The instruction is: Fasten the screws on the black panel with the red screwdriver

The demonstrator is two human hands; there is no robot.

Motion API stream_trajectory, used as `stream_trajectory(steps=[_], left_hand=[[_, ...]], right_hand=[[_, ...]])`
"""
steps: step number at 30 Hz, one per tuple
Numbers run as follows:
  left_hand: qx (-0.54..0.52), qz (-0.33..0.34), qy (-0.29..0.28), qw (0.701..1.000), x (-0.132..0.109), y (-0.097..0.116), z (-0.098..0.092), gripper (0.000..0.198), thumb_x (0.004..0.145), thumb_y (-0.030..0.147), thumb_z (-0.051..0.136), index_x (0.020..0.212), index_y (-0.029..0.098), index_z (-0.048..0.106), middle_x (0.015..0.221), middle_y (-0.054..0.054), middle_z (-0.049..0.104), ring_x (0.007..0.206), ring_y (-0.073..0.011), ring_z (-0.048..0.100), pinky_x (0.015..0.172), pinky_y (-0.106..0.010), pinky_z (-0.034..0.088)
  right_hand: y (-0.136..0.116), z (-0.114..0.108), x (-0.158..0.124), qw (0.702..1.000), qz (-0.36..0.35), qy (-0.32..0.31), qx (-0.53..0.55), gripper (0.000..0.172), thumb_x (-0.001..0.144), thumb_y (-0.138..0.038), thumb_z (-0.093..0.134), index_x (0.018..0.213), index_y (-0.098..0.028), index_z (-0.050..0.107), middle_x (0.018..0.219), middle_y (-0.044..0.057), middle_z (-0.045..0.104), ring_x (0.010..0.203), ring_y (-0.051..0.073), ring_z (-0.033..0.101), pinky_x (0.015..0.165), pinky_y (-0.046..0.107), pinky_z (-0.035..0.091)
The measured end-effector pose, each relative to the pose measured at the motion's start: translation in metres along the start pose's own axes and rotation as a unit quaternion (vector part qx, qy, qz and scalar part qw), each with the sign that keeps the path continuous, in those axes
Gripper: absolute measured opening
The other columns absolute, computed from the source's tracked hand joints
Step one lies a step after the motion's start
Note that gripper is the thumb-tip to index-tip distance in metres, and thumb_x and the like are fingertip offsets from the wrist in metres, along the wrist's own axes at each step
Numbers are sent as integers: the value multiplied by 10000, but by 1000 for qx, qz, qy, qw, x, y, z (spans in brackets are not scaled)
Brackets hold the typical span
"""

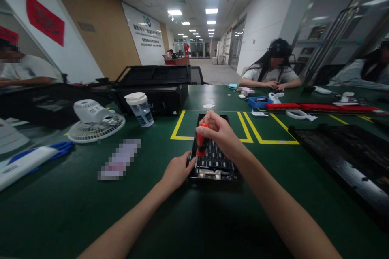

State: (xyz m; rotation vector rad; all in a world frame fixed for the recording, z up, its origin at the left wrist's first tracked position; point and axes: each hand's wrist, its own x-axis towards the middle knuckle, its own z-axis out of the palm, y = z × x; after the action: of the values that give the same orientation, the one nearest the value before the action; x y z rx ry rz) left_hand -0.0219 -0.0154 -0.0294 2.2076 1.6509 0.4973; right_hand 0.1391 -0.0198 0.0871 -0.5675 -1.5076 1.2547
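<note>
A black rectangular device (214, 157) with rows of dark hexagon-like cells lies on the green table in front of me. Around a red and black screwdriver (201, 141) my right hand (219, 132) is closed, holding it upright with the shaft pointing down. The tip reaches the near left part of the device, close to some metal parts (209, 174); whether it sits in a screw I cannot make out. My left hand (179, 169) grips the left edge of the device, fingers partly hidden by its side.
Left of me are a lidded plastic cup (141, 111), a white fan (96, 123), a blurred-out flat item (120, 160) and blue gloves (57, 150). Black cases (152, 97) stand behind. At right lie a black panel (340, 158) and a blue tray (258, 103); a person (272, 68) sits beyond.
</note>
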Motion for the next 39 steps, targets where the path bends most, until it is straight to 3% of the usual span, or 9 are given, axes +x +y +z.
stream_trajectory(steps=[10,23,29,34,39], left_hand=[[2,6,7,1000,1,-3,2,390,882,416,348,1168,205,509,966,-76,675,876,-206,632,764,-274,434],[-6,-5,1,1000,-1,0,0,381,883,397,364,1174,199,509,951,-77,673,852,-201,631,764,-275,431],[2,6,6,1000,0,0,0,384,881,400,362,1179,203,505,952,-75,673,870,-209,630,774,-279,427],[8,-3,-2,1000,0,1,-1,380,885,403,353,1159,195,515,903,-73,675,808,-200,634,738,-271,429],[14,0,-3,1000,0,0,0,384,886,405,349,1158,191,514,895,-73,671,804,-197,629,719,-262,423]], right_hand=[[8,0,1,1000,-13,22,17,284,698,-243,651,715,-186,374,783,-15,545,650,77,525,604,222,434],[10,3,0,989,25,-20,143,305,732,-229,604,772,-210,302,865,61,670,748,163,646,773,367,471],[11,-1,0,984,27,-54,170,236,745,-196,540,958,-202,440,940,52,650,691,128,619,716,302,467],[10,-2,-1,985,31,-80,147,74,750,-227,545,789,-165,554,717,-4,581,621,104,552,605,229,424],[8,1,-2,985,44,-73,147,135,753,-298,525,754,-165,543,694,0,540,621,117,516,594,236,409]])
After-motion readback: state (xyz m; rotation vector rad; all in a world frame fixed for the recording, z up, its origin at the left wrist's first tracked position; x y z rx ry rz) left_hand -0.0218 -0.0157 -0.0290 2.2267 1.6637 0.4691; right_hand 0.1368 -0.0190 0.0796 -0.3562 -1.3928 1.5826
